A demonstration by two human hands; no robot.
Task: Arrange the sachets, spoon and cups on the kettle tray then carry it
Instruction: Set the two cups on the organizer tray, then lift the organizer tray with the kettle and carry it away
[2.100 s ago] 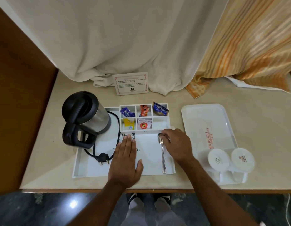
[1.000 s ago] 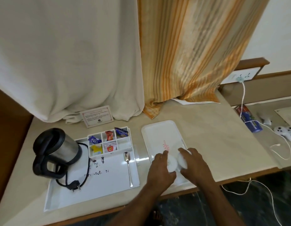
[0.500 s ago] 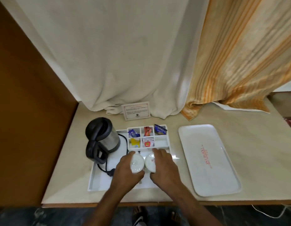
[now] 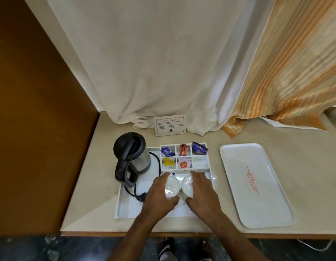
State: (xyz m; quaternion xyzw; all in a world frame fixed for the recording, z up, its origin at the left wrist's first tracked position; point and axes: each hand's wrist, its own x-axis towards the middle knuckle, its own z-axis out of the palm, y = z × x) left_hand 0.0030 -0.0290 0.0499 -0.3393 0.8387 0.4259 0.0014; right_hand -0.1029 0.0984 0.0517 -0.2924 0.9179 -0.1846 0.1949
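Note:
The white kettle tray [image 4: 125, 208] lies on the counter with a black and steel kettle [image 4: 133, 155] at its back left. Several sachets [image 4: 184, 157] sit in the divided compartments at the tray's back. My left hand [image 4: 159, 196] grips an upturned white cup [image 4: 172, 186] over the tray's flat part. My right hand [image 4: 201, 193] grips a second upturned white cup [image 4: 188, 185] right beside it. Both cups are low over the tray; I cannot tell whether they touch it. The spoon is hidden under my hands.
A second white tray [image 4: 255, 183] with red lettering lies bare to the right. A small printed card [image 4: 170, 125] stands behind the kettle tray against the white curtain [image 4: 163, 63]. An orange striped curtain [image 4: 295, 72] hangs at right. A brown wall [image 4: 31, 110] bounds the left.
Both hands went from the kettle tray to the right tray, took one cup each and carried them left. They now hold the cups over the kettle tray, a little further back than before.

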